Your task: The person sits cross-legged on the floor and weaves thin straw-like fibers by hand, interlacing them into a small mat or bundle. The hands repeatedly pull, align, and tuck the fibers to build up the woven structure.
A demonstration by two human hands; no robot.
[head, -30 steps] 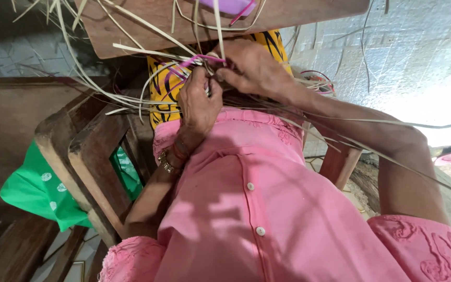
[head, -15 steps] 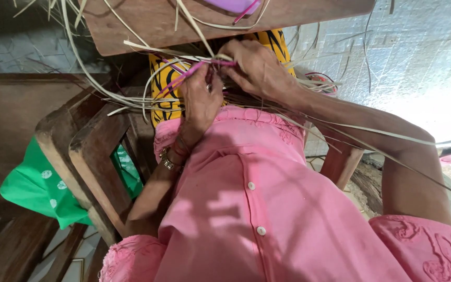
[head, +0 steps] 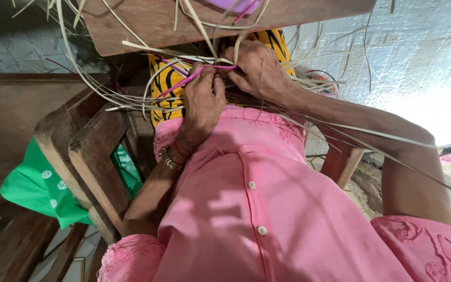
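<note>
left hand [head: 203,99]: fingers pinched on thin magenta-pink strip [head: 194,75], just below brown wooden board [head: 152,23] | right hand [head: 259,70]: closed over pale straw-coloured reed strips [head: 131,96], apparently bunching them taut | green spotted cloth [head: 32,185]: well below board, left

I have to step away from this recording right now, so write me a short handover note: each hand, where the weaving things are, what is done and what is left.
Left hand: closed, pinching a pink strip at the woven work.
Right hand: closed, gripping pale straw strips right next to the left hand.
Things: loose strip ends fan out left and right; some lie over the wooden board above the hands. A wooden chair frame and green cloth sit to the left.
Done: strips are gathered and interlaced under the fingers; how far cannot be seen.
Left: many long ends remain loose and unwoven.
</note>
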